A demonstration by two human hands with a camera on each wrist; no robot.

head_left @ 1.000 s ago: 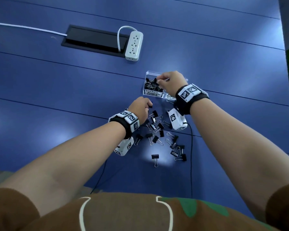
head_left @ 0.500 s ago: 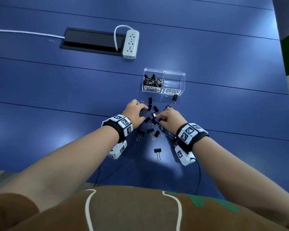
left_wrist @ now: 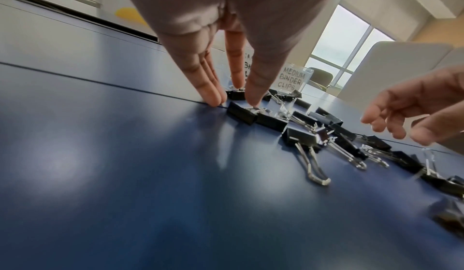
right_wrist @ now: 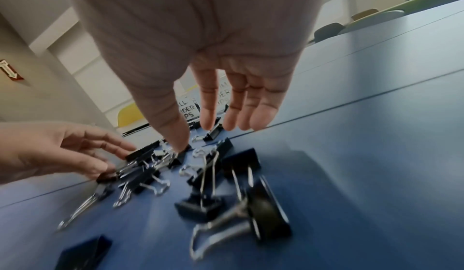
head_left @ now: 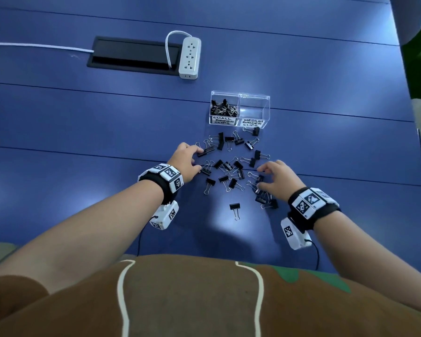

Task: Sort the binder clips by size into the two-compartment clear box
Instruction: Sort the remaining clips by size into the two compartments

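Two compartments stand in the clear box (head_left: 240, 109): the one labelled small holds clips, the one labelled medium looks empty. Loose binder clips (head_left: 231, 166) lie scattered just in front of it. Your left hand (head_left: 186, 161) rests straight fingertips (left_wrist: 213, 97) against clips; your right hand (head_left: 277, 180) hovers, fingers spread, gripping nothing. Pinch one clip by its black body, check its size, then drop it behind the matching label.

Bright window light; glare on table (head_left: 301, 69); blurred edges.
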